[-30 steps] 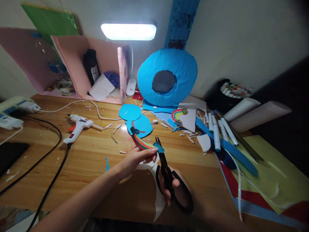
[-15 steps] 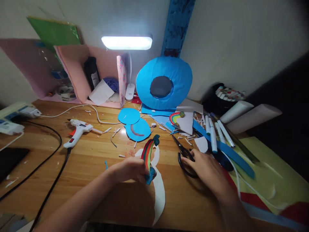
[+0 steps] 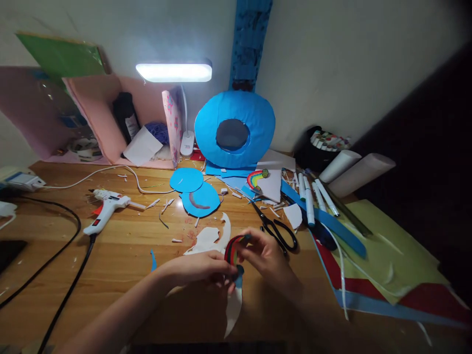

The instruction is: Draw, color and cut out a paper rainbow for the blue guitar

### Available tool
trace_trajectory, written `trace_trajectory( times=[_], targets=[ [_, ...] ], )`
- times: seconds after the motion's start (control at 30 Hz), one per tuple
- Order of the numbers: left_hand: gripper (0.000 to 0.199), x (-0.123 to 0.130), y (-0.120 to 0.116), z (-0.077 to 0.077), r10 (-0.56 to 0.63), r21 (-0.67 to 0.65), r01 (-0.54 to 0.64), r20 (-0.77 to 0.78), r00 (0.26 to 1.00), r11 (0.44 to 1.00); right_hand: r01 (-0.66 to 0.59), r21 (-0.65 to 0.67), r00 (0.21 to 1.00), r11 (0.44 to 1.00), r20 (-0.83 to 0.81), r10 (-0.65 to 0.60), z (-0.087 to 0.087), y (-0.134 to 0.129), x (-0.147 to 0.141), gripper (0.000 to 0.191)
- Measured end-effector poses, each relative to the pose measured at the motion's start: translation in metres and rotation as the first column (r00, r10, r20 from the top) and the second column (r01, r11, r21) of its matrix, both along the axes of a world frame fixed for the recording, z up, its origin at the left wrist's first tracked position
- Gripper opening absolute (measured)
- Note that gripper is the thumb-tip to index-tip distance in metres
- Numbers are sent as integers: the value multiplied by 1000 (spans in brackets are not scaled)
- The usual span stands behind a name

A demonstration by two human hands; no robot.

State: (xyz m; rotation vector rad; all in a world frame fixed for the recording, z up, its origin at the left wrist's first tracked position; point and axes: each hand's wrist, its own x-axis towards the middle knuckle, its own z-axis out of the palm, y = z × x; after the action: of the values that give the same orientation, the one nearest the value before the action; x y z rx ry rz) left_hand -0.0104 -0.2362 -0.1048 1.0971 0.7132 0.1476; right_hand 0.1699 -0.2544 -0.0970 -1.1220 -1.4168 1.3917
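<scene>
A small rainbow cutout (image 3: 231,250), striped in red, black, orange and yellow-green with dark blue ends, is held between both hands. My left hand (image 3: 212,268) pinches its lower end. At the upper end, the fingers of my right hand (image 3: 260,253) are closed on it. Under the hands lie white paper scraps (image 3: 208,239), partly hidden by my left hand. Black-handled scissors (image 3: 278,231) rest on the table just beyond my right hand, with nobody holding them. A second rainbow cutout (image 3: 254,179) lies farther back on white paper.
A white glue gun (image 3: 108,206) lies left, its black cord running forward. Blue paper discs (image 3: 199,199) sit mid-table before a large blue ring (image 3: 206,123). White markers (image 3: 309,201) and coloured sheets (image 3: 391,246) occupy the right. A lit lamp (image 3: 175,73) stands behind.
My right hand has let go of the scissors, which now lie on the table, and has moved left to grip the rainbow cutout's upper end. The whole view has shifted slightly.
</scene>
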Motion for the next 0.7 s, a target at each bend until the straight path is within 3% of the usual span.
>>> trace_trajectory(
  times=[0.07,0.17,0.27,0.4,0.53,0.6,0.7],
  targets=[
    [34,2,3,-2,138,144,-137,6,990,980,137,-13,990,990,-37,-138,-1,7,2,28],
    [37,5,7,-8,319,318,-319,53,946,893,268,-69,960,961,-62,-273,-4,18,7,34],
    [40,7,12,-9,446,419,-449,110,888,790,311,-44,947,949,-70,-313,-10,26,10,38],
    [41,3,17,-2,593,472,-609,204,779,638,365,85,931,927,-27,-364,-10,46,18,41],
    [47,-5,21,4,684,435,-731,294,668,526,436,258,887,862,40,-461,14,108,33,32],
    [49,-7,22,5,698,401,-756,313,644,518,462,336,856,820,70,-511,33,150,36,23],
    [53,-8,20,4,708,356,-772,320,630,526,494,392,812,776,112,-573,55,208,32,24]
  ],
)
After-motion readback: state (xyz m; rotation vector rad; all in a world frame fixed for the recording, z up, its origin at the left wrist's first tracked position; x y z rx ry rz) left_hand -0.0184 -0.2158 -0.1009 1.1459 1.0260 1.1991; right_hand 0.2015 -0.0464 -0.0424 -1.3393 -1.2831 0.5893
